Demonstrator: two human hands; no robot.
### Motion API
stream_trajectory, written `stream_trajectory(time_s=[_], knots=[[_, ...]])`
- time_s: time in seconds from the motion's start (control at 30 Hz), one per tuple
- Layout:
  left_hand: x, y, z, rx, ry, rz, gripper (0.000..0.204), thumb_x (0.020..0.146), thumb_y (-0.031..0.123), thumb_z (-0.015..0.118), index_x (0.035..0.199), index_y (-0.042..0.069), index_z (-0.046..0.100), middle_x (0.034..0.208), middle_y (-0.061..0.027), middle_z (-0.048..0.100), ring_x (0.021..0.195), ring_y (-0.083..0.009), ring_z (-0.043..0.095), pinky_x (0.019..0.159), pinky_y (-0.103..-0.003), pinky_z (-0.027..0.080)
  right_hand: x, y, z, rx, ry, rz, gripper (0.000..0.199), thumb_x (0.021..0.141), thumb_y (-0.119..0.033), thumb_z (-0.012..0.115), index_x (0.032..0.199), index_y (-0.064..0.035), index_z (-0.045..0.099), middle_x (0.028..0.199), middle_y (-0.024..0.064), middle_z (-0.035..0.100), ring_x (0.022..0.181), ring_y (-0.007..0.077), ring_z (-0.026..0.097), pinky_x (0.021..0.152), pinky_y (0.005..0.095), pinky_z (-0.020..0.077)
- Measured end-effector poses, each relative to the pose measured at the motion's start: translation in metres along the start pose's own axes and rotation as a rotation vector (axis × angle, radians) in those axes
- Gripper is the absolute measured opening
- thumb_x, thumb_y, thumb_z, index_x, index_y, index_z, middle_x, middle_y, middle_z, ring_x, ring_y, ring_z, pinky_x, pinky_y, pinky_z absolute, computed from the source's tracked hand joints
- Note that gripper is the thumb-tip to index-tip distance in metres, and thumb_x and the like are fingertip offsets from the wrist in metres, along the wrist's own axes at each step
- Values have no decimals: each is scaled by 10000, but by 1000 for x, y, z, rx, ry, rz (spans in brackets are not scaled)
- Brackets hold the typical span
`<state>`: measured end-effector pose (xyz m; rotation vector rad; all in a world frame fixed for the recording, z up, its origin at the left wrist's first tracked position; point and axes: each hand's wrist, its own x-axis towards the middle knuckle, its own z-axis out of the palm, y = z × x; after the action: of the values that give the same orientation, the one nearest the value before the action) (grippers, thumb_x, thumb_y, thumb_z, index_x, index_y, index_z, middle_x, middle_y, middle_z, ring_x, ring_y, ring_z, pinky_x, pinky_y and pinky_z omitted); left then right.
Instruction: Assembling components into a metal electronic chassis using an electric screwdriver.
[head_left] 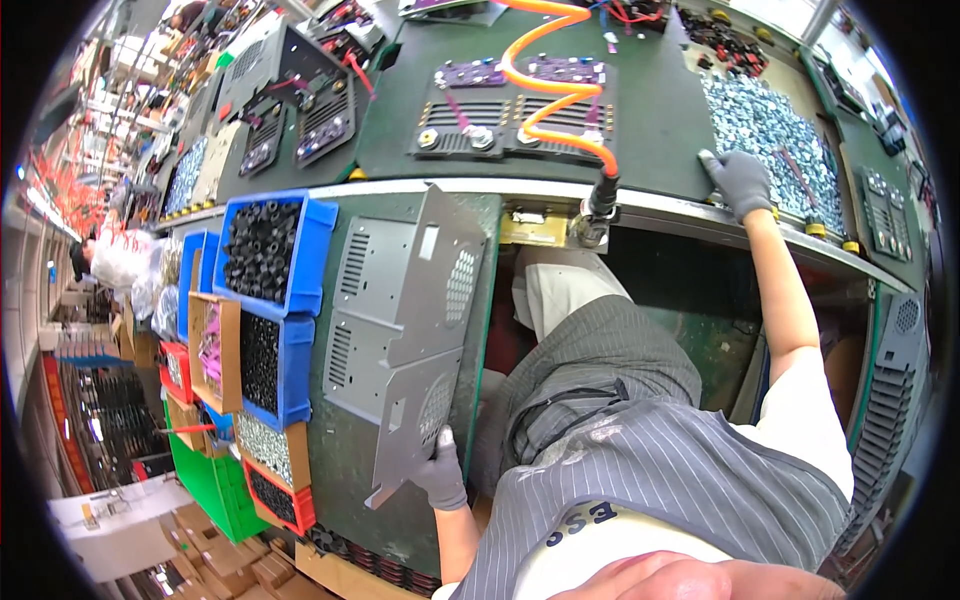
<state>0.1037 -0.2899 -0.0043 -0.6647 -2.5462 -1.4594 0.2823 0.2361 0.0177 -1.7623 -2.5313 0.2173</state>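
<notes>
Where the lower vented panel (365,375) lies: on the green side bench (340,470), right of the blue bins (319,255), next to a similar upper vented panel (380,260).
Left hand (440,480): gloved, at the lower panel's near corner, thumb extended; fingers partly hidden, so a firm grip cannot be confirmed.
Right hand (740,185): gloved, at the main bench's (655,130) front edge beside metal fasteners (765,125); fingers partly curled, thumb spread, no object visible, palm concealed.
Handling (judged): grey sheet metal, stiff, moderately light, probably slippery, easily scratched.
Best hold (judged): opposite outer edges, clear of the perforated grille (435,405).
</notes>
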Motion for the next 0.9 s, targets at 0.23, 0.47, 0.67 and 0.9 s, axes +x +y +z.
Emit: stream_trajectory(time_s=[0.23, 0.47, 0.67, 0.9], knots=[[-3, -12, -4, 7, -58, 9, 484, 744, -35, 599, 1206, -94, 469, 1162, -180, 557, 1012, -278, 576, 912, -373, 455, 3, -26, -3, -43, -19, -96, 556, 842, -568, 493, 736, -61, 697, 690, 148, 644, 697, 298, 647, 638, 417, 497], [-3, 2, 0, 29, -7, -18, 495, 776, 136, 678, 1172, -92, 486, 1128, -182, 566, 994, -290, 575, 887, -385, 462, 21, -47, -1, 106, -112, -370, 481, 851, -528, 512, 801, -94, 713, 737, 119, 662, 745, 281, 651, 713, 402, 499], [-5, 7, 4, 28, 14, -9, 522, 798, 174, 682, 1196, -85, 466, 1152, -177, 556, 1006, -279, 566, 898, -371, 455, 133, -13, 16, 441, 73, -253, 341, 795, -296, 644, 1082, -111, 648, 1003, 139, 654, 940, 290, 625, 858, 366, 475], [-9, 10, -11, -80, -44, -206, 530, 796, 150, 659, 1228, -69, 443, 1177, -159, 539, 1056, -280, 537, 940, -380, 421, 231, -11, 48, 156, 54, -168, 860, 639, -242, 695, 1404, -122, 320, 1358, 149, 428, 1178, 302, 497, 957, 370, 433]])
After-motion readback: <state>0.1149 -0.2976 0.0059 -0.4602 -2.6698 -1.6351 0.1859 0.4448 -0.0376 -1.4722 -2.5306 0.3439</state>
